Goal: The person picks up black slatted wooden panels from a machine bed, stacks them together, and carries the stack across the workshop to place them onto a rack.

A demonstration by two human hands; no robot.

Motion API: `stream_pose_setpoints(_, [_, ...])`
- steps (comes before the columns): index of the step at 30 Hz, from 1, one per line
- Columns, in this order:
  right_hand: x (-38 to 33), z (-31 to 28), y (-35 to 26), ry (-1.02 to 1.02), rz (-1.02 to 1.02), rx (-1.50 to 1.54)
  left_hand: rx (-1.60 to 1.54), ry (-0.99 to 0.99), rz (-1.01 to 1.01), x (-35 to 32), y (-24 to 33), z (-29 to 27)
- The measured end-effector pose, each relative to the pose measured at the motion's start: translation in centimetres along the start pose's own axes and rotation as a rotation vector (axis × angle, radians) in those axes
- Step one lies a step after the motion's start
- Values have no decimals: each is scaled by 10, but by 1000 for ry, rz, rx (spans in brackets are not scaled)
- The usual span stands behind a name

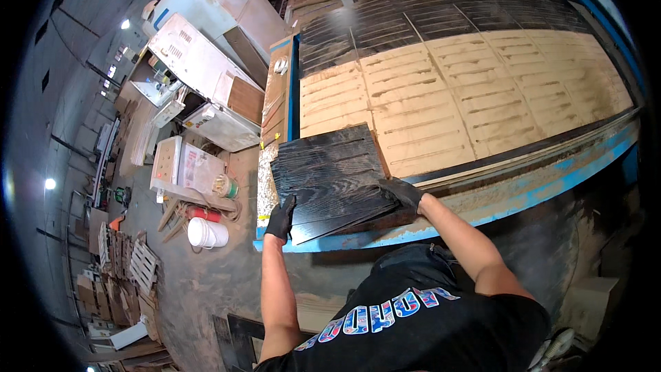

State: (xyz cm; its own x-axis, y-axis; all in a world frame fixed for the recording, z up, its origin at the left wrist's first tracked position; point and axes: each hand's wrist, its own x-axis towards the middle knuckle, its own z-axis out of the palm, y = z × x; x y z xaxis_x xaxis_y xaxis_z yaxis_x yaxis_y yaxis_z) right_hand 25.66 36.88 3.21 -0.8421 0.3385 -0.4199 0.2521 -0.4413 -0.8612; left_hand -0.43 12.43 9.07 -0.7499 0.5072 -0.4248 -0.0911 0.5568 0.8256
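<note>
A black wood-grain panel lies at the near left corner of a large blue-edged machine table. Below it, other dark panel edges show, so it seems to top a small stack. My left hand, in a black glove, is closed on the panel's near left edge, thumb on top. On the opposite side my right hand, gloved too, grips the right edge; its fingertips are partly hidden. Beyond the panel, a pale board bed with rows of cut grooves covers the table, and dark grooved boards run along its far side.
Left of the table stand white cabinets and a small bench. A white bucket and a red cylinder sit on the floor. Wooden pallets and scrap boards lie farther left. Sawdust coats the table's front ledge.
</note>
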Motion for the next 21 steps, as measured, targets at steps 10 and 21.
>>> stream_pose_setpoints(10, [37,-21,-39,-146,126,-126,-444,-296,-199,-10,27,-10])
stream_pose_setpoints(21, [55,-11,-60,-34,191,134,-548,-124,-153,-30,21,13])
